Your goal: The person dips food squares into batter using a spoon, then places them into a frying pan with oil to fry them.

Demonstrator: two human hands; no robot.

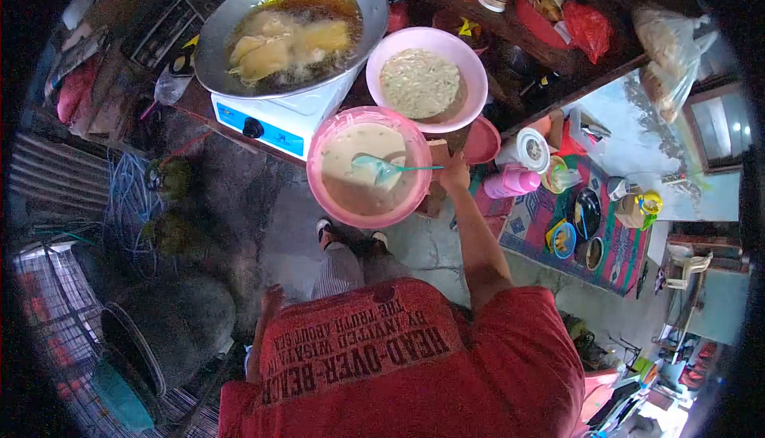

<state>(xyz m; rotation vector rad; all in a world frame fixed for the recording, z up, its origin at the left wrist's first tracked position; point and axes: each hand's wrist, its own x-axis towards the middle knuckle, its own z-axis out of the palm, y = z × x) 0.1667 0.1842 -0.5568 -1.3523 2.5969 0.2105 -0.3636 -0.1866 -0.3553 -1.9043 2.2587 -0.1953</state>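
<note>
My right hand (454, 173) is closed around the thin handle of a teal plastic ladle (381, 168). The ladle's head rests in pale, runny batter inside a pink basin (319, 191), in front of the stove's right corner. Behind it stands a lighter pink bowl (476, 91) with a thick, pale, lumpy mixture (420, 83). My left hand (272, 298) hangs low beside my red shirt, away from the basin; its fingers are too dark and small to make out.
A wide metal wok (209, 71) with bubbling oil and pale golden pieces (267, 54) sits on a white gas stove (267, 123). Containers and a red plastic bag (587, 30) are at the back right. Dishes stand on a patterned mat (526, 235); coconuts (169, 179) lie left.
</note>
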